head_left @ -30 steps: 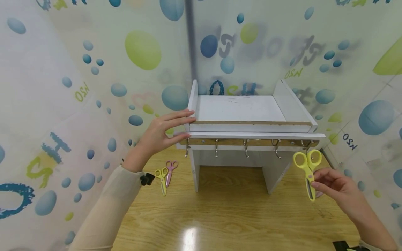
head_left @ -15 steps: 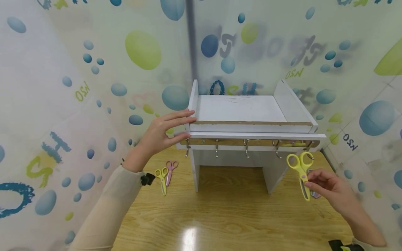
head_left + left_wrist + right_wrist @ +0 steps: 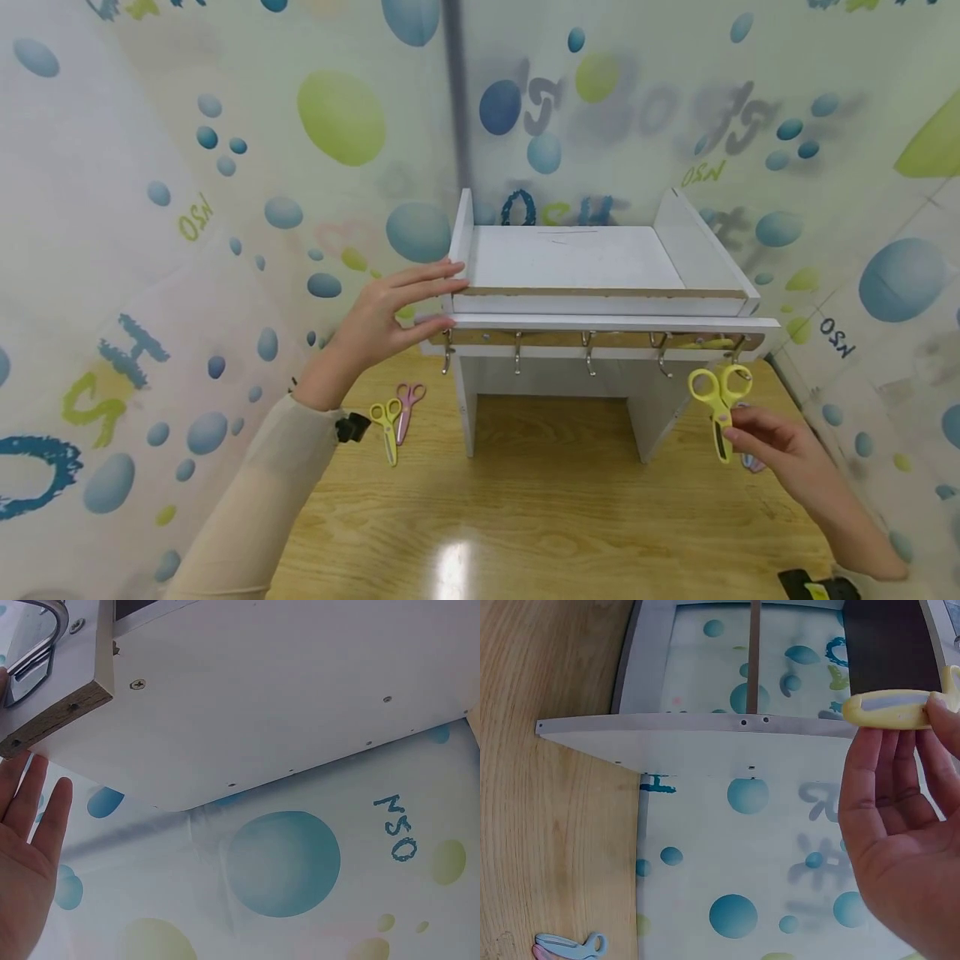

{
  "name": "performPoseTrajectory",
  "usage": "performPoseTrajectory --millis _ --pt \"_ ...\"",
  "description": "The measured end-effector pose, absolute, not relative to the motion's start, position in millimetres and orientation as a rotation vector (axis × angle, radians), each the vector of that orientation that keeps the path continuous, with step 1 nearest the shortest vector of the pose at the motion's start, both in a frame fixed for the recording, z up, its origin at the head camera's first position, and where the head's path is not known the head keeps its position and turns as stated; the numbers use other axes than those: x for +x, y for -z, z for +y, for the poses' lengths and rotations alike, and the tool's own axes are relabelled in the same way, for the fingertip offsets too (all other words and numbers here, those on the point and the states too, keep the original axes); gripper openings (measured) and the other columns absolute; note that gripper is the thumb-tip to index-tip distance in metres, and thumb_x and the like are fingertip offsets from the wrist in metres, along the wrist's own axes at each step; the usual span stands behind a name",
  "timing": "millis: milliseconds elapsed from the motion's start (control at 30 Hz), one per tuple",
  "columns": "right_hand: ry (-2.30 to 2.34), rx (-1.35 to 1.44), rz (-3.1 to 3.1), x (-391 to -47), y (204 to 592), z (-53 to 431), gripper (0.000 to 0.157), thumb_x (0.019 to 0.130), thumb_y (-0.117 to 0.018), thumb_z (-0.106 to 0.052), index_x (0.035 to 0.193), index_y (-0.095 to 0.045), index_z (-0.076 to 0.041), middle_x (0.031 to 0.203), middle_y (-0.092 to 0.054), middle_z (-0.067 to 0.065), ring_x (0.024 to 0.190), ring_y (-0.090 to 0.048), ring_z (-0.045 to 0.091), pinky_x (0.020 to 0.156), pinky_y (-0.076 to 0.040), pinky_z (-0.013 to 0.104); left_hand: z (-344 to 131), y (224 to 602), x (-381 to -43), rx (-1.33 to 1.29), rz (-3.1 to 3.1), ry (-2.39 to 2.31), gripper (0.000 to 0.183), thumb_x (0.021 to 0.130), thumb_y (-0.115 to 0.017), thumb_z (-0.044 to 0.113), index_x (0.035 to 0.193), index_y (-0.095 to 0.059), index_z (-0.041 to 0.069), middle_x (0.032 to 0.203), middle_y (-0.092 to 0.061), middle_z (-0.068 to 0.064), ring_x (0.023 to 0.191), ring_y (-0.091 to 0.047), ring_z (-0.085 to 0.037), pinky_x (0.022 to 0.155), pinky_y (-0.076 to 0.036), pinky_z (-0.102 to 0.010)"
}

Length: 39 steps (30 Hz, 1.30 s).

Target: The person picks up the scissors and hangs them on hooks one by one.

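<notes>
In the head view my right hand (image 3: 791, 458) pinches yellow scissors (image 3: 722, 408) by the blades, with the finger loops upward. The loops overlap the lower end of the rightmost metal hook (image 3: 738, 350); I cannot tell whether the hook passes through one. The right wrist view shows the yellow scissors (image 3: 892, 709) between thumb and fingertips. My left hand (image 3: 375, 321) rests with straight fingers on the left front corner of the white shelf (image 3: 577, 258), thumb near the hook rail (image 3: 551, 340). In the left wrist view its fingers (image 3: 52, 817) touch the board's edge from behind.
Yellow scissors (image 3: 386, 429) and pink scissors (image 3: 407, 408) lie on the wood-grain surface (image 3: 525, 525) left of the shelf. Blue scissors (image 3: 570, 946) lie on the right, with something pink beside them. Several hooks line the rail. Patterned sheeting (image 3: 337, 192) surrounds the shelf.
My right hand has moved left with the yellow scissors, bringing their loops to the rightmost hook; the blade tips have risen slightly. My left hand has stayed on the shelf corner.
</notes>
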State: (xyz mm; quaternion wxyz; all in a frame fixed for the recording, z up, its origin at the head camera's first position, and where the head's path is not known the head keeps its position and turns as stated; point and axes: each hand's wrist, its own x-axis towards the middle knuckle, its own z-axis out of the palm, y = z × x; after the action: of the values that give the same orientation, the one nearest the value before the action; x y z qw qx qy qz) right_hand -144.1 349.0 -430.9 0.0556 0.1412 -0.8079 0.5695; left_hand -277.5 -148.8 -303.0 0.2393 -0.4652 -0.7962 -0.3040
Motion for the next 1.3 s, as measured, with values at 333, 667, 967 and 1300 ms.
performPoseTrajectory --millis 333,667,967,1300 --pt "-1.591 0.282 -2.531 -146 433 349 0.034 0.101 -0.052 0.002 0.11 -0.066 -0.028 0.092 -0.065 -0.023 0.078 -0.06 -0.001 0.056 -0.048 0.023 -148 301 -279 -1.285 -2.157 0.838 0.048 0.084 -0.08 0.012 0.131 -0.068 0.014 0.142 -0.06 -0.007 0.136 -0.054 -0.023 0.106 -0.049 -0.03" --pt "-1.478 0.12 -2.657 -146 435 351 0.016 0.104 -0.053 -0.013 0.113 -0.066 -0.018 0.095 -0.063 -0.028 0.084 -0.062 -0.005 0.06 -0.05 0.023 -148 301 -278 -1.275 -2.169 0.841 0.049 0.084 -0.08 0.011 0.131 -0.067 0.015 0.142 -0.061 -0.006 0.136 -0.054 -0.022 0.106 -0.049 -0.032" --pt "-1.651 0.22 -2.543 -145 449 357 0.029 0.103 -0.051 -0.003 0.115 -0.067 -0.024 0.102 -0.066 -0.026 0.088 -0.068 -0.005 0.069 -0.054 0.017 -148 303 -278 -1.276 -2.169 0.846 0.049 0.084 -0.08 0.011 0.131 -0.067 0.015 0.142 -0.061 -0.006 0.136 -0.054 -0.022 0.107 -0.049 -0.033" --pt "-1.762 0.378 -2.387 -147 456 356 0.035 0.102 -0.047 0.005 0.109 -0.07 -0.021 0.102 -0.065 -0.019 0.09 -0.067 -0.005 0.072 -0.055 0.013 -148 305 -279 -1.275 -2.173 0.852 0.048 0.084 -0.08 0.011 0.131 -0.067 0.014 0.142 -0.061 -0.007 0.136 -0.054 -0.023 0.108 -0.048 -0.033"
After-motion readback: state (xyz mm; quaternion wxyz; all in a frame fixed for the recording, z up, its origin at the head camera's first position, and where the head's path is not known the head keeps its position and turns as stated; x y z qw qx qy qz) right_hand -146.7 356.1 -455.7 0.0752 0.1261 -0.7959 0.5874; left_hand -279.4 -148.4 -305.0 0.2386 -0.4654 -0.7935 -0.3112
